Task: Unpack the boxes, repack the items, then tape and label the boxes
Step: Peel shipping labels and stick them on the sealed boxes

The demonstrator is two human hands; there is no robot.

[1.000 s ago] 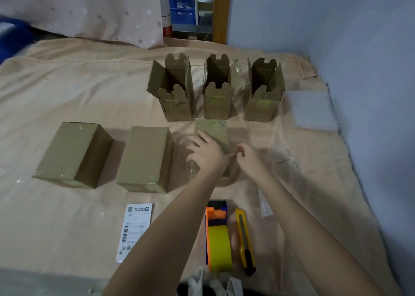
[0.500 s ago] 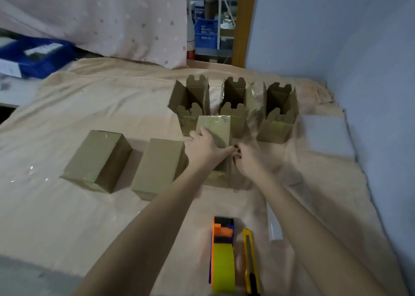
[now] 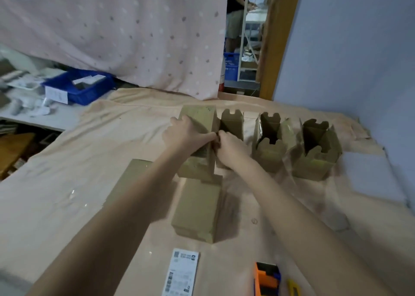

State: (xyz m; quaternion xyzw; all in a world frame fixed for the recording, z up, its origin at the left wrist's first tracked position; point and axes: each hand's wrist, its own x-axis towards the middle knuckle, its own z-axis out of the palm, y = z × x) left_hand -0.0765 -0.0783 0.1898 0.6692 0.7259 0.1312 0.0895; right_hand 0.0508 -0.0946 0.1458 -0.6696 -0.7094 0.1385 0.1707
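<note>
A peach cloth-covered table (image 3: 67, 183) carries everything. Toward its far edge stand three open cartons in a row, flaps up: the open carton on the left (image 3: 231, 125), the middle one (image 3: 268, 147) and the right one (image 3: 314, 152), probably left open to take items back.

The wrapped box (image 3: 197, 138) is held tilted up on end just left of that row, touching the left open carton. The left hand (image 3: 186, 136) lies over its upper face with the fingers curled round the far side and the thumb at the right edge, seemingly steadying it. The right hand (image 3: 226, 145) meets that thumb at the same edge, fingertips pinched together, likely picking at the wrap or tape to peel it; the blur hides what exactly it pinches.

Nearer, a closed box (image 3: 195, 212) lies flat mid-table, and another closed box (image 3: 132, 176) is partly hidden by the left forearm.

At the near edge lie a shipping label (image 3: 182, 273), its codes and print too blurred to read, the orange tape dispenser (image 3: 267, 280) and a yellow utility knife (image 3: 294, 289), all within reach for sealing.
</note>
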